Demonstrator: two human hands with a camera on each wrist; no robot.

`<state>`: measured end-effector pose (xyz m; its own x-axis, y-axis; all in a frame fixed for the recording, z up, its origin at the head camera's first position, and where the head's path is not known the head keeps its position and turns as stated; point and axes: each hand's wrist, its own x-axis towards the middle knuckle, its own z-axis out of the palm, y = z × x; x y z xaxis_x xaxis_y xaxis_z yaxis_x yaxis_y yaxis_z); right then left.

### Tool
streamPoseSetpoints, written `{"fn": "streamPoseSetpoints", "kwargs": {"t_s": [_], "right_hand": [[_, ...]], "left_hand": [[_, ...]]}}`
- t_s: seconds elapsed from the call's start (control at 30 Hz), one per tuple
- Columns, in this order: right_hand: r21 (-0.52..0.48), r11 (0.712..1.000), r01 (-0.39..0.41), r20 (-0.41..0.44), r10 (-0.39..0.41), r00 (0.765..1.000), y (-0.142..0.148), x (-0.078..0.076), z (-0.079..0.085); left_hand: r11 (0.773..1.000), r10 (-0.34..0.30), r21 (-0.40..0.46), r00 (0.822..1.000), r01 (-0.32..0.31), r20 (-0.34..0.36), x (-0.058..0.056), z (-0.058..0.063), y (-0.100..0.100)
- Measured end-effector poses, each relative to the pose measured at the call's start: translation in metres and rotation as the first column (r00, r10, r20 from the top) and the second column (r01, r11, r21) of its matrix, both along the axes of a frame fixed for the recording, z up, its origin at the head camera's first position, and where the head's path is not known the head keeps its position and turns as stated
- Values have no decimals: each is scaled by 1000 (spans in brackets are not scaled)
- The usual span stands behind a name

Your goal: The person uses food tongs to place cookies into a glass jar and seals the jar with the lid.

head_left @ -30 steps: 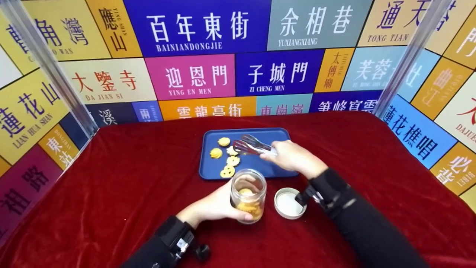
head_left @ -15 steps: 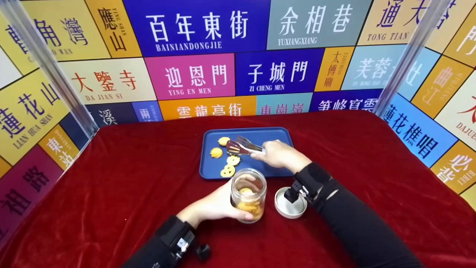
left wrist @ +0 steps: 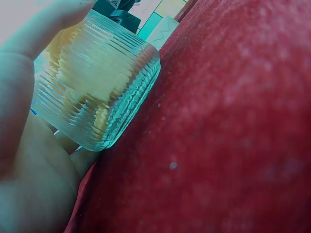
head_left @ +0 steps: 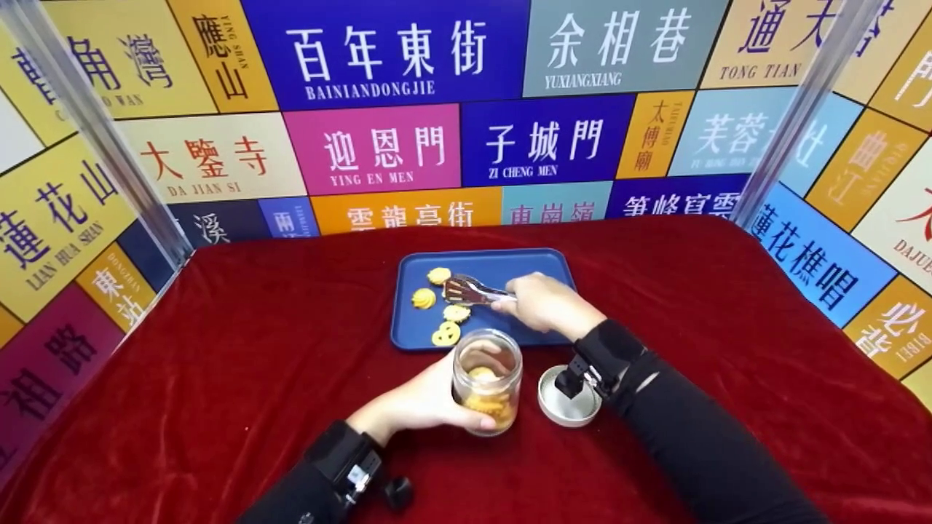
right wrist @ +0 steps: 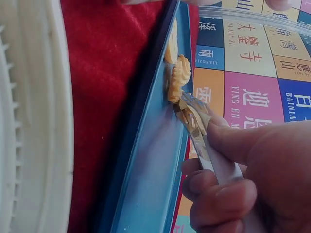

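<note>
My left hand [head_left: 419,400] grips a clear glass jar [head_left: 502,404], its open mouth tipped toward the head camera. Yellow cookies [left wrist: 73,73] fill the lower part of the jar, showing through ribbed glass in the left wrist view. With my right hand [head_left: 550,302] I hold metal serving tongs [head_left: 472,291], slotted ends low over the left half of a blue tray [head_left: 520,266]. In the right wrist view the tongs' tips are right at a piped cookie [right wrist: 179,75]. Around them lie a swirl cookie [head_left: 423,298], a round cookie [head_left: 439,276] and a pretzel-shaped cookie [head_left: 445,334].
A white screw lid [head_left: 551,409] lies on the red velvet cloth [head_left: 291,327] right of the jar, partly covered by the right wrist's camera. A wall of coloured signs [head_left: 393,145] stands behind the table, with metal posts [head_left: 794,124] at the corners.
My right hand has moved left with the tongs, and their ends have lowered and drawn closer together over the star-shaped cookie, now mostly hidden. The left hand and jar have stayed put.
</note>
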<state>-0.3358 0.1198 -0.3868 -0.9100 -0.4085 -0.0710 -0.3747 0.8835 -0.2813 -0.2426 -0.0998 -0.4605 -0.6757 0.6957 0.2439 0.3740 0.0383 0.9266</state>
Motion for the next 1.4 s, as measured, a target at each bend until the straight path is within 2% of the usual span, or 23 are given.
{"fn": "streamPoseSetpoints", "kwargs": {"t_s": [0.17, 0.33, 0.57, 0.77, 0.97, 1.4], "right_hand": [[-47, 999, -5, -59, 2, 998, 9, 3, 6], [-54, 998, 32, -108, -38, 993, 24, 10, 11], [-14, 999, 48, -178, -50, 983, 51, 20, 3], [-24, 998, 59, -216, -63, 974, 69, 32, 1], [-47, 998, 47, -239, -57, 969, 78, 42, 13], [-53, 997, 47, -222, -58, 973, 83, 60, 42]], "left_hand": [[1000, -6, 3, 1000, 6, 4, 0, 0, 0], [1000, -7, 14, 1000, 7, 4, -1, 1, 0], [1000, -4, 24, 1000, 3, 15, 0, -1, -1], [1000, -6, 12, 1000, 6, 14, -2, -2, 1], [1000, -1, 13, 1000, 1, 19, -1, -1, 0], [1000, -3, 21, 1000, 2, 19, 0, 0, 0]]}}
